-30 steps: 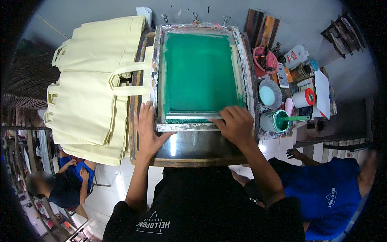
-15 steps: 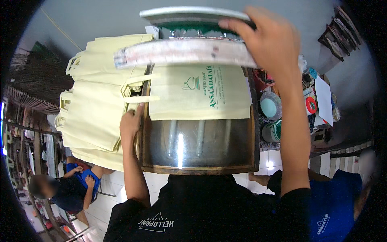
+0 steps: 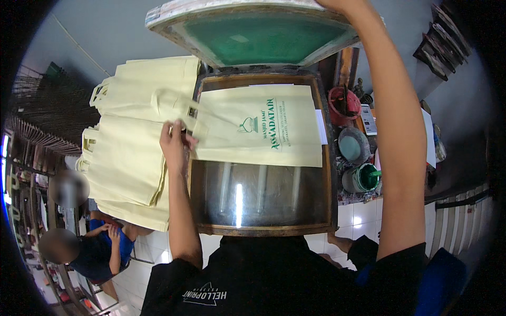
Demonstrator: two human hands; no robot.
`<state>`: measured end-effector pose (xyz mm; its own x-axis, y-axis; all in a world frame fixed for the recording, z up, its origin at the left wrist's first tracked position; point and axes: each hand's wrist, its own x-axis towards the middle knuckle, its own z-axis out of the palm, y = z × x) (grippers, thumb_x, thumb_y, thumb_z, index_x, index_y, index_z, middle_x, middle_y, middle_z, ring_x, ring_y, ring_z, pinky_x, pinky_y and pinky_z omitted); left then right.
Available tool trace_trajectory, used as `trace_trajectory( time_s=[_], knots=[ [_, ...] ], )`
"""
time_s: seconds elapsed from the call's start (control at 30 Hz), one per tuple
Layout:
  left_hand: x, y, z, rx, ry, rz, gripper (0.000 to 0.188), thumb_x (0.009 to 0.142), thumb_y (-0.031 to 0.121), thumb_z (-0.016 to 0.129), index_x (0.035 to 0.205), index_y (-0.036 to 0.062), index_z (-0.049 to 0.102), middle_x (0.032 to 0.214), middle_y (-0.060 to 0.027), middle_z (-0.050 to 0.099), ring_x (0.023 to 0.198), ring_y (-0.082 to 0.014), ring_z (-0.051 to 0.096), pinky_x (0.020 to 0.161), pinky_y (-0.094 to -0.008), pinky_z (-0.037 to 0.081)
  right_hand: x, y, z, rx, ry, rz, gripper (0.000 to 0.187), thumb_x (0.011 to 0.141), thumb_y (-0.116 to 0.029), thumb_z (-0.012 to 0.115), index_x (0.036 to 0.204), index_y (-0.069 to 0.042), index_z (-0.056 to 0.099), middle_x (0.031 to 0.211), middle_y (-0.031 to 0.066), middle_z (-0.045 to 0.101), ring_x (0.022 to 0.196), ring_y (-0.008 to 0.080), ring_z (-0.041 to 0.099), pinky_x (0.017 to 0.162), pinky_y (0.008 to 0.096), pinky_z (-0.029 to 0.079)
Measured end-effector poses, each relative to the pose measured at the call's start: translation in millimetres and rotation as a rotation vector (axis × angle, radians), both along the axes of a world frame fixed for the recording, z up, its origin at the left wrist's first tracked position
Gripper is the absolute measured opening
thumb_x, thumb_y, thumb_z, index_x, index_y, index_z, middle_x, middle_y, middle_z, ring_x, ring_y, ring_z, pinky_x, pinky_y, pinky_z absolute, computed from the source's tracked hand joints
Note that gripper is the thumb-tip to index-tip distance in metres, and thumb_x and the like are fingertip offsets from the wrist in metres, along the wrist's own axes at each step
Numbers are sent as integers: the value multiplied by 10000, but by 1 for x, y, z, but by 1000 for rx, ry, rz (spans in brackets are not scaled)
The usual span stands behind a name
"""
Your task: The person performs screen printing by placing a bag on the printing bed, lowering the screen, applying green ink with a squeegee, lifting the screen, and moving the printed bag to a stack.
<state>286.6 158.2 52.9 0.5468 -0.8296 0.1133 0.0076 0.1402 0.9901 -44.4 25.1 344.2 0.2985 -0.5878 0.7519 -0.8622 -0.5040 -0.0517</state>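
Observation:
A cream tote bag (image 3: 226, 142) with a green print lies on a glass-topped, wood-framed table in front of me. My left hand (image 3: 178, 141) is closed on its handle end, which is lifted and slightly blurred. At the top, my right hand (image 3: 345, 6), partly cut off by the picture's edge, grips the rim of a screen-printing frame (image 3: 163, 18). Tilted up, the frame shows its green mesh underside above the table's far edge.
Stacks of cream tote bags (image 3: 126, 152) lie left of the glass table (image 3: 263, 203). At right stand a red bucket (image 3: 342, 108), a pale tub (image 3: 352, 145), a green paint tub (image 3: 361, 179) and a phone (image 3: 367, 120). People sit at lower left; another is at right.
My right hand has raised the screen frame higher, tilting its green underside into view. My left hand has closed on the bag's handle end and lifted it; the bag has shifted slightly.

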Motion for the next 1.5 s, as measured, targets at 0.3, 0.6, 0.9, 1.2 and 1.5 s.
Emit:
trace_trajectory(
  time_s=[0.3, 0.6, 0.9, 1.2, 1.5],
  knots=[
    [239, 4, 50, -7, -94, 70, 163, 1041, 182, 568, 1056, 20, 575, 956, -87, 645, 931, -267, 758, 645, -289, 590, -3, -27, 15, 94, 29, -46, 573, 807, -542, 769, 937, 16, 773, 882, 268, 725, 827, 430, 706, 763, 493, 550],
    [302, 92, 105, -200, -825, 807, 584, 969, 191, 695, 1429, -79, 457, 1397, -211, 570, 1277, -337, 559, 1121, -391, 406, 9, -35, 17, 62, -43, -25, 545, 771, -505, 797, 886, 26, 763, 798, 272, 704, 747, 412, 692, 721, 477, 537],
    [77, 44, 67, 96, -946, -54, 382, 941, 228, 721, 1254, 11, 684, 1233, -214, 706, 1179, -335, 671, 1016, -386, 501, 7, -40, 21, 18, -37, -8, 508, 744, -469, 812, 874, 20, 764, 780, 276, 693, 702, 409, 681, 690, 472, 523],
    [55, 3, 27, 233, -994, -126, 333, 937, 209, 694, 1170, -29, 704, 1186, -251, 700, 1128, -407, 657, 995, -428, 507, 1, -51, 22, 75, -17, -64, 552, 762, -501, 792, 899, 34, 770, 809, 290, 701, 733, 418, 695, 707, 478, 530],
    [132, -9, 14, 303, -1204, -43, 394, 871, 193, 747, 1222, 24, 690, 1192, -234, 697, 1137, -391, 645, 986, -444, 519, 4, -58, 20, 26, -37, 17, 573, 765, -494, 803, 978, 36, 771, 861, 283, 720, 768, 411, 708, 738, 465, 541]
  ],
)
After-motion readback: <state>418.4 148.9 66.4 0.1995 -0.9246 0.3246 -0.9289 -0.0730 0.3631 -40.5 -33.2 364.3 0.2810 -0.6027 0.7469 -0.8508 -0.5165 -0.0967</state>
